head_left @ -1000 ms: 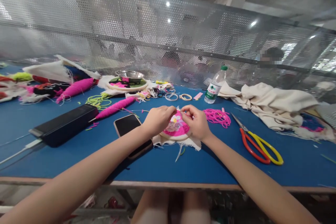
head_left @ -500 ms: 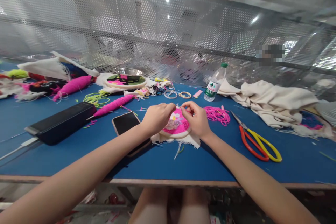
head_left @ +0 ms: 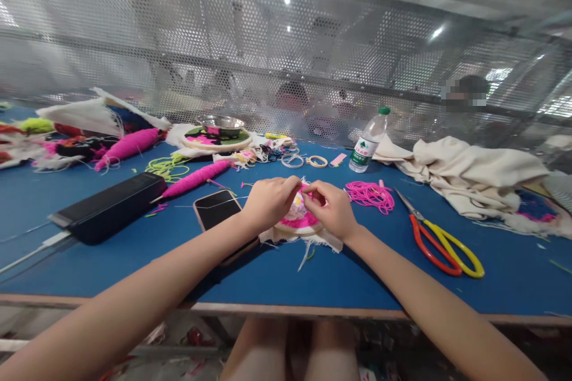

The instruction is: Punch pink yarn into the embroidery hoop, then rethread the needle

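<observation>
The round embroidery hoop (head_left: 300, 230) at near centre bears bright pink stitching (head_left: 309, 219) around a whitish flower (head_left: 295, 211) with a yellow heart; the round fabric-covered hoop (head_left: 217, 141) at far left is patched in green, black and pink. On the flat blue tabletop (head_left: 277, 280), the steel scissors (head_left: 417, 216) at right pair one red handle with one yellow, and the loosely coiled yarn (head_left: 370, 195) is magenta.

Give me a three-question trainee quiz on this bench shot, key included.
1. True or false: the scissors lie to the right of the coiled pink yarn.

2. Beneath the fingertips of the left hand and right hand lies: A) metal bowl B) embroidery hoop C) folded cream cloth

3. What colour is the cap on the plastic bottle?

Key: 1 true; 2 B; 3 green.
</observation>
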A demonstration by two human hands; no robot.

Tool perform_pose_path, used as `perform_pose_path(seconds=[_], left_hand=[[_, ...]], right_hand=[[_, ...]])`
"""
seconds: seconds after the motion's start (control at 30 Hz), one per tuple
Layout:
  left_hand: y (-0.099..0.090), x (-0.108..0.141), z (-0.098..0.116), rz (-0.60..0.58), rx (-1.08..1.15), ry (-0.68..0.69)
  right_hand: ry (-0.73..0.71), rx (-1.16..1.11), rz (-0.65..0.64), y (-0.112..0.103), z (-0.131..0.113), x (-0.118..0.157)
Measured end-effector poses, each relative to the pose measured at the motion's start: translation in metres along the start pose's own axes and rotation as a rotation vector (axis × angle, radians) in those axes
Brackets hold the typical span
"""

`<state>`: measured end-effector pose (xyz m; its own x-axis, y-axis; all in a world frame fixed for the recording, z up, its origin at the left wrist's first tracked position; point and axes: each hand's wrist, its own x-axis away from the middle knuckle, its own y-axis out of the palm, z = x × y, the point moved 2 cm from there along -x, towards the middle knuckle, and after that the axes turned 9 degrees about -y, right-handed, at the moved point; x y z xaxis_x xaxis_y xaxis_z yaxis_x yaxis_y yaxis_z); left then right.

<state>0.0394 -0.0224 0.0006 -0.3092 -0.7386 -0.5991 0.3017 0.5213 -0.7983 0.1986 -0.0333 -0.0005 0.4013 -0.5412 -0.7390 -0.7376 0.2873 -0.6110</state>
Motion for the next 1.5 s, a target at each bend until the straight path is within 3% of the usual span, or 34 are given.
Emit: perform_pose_path(seconds=[0.4, 0.63, 0.9, 1.23, 1.5], left_hand=[[-0.001, 0.002, -0.002, 0.076, 0.107, 0.073], [-0.002, 0.002, -0.001, -0.013, 0.036, 0.084], [-0.005, -0.001, 0.0, -0.018, 0.038, 0.042], [-0.007, -0.001, -0.003, -0.017, 0.058, -0.013], [-0.009, 0.0, 0.001, 0.036, 0.053, 0.118]], right_hand=[[-0.14, -0.009, 0.011, 0.003, -0.001, 0.004], [-0.225, 0.099, -0.017, -0.002, -0.003, 0.001], [-0.029, 0.141, 0.086, -0.018, 0.004, -0.006], [-0.058, 0.125, 0.065, -0.014, 0.0, -0.003], [-0.026, 0.11, 0.117, -0.016, 0.001, -0.003]])
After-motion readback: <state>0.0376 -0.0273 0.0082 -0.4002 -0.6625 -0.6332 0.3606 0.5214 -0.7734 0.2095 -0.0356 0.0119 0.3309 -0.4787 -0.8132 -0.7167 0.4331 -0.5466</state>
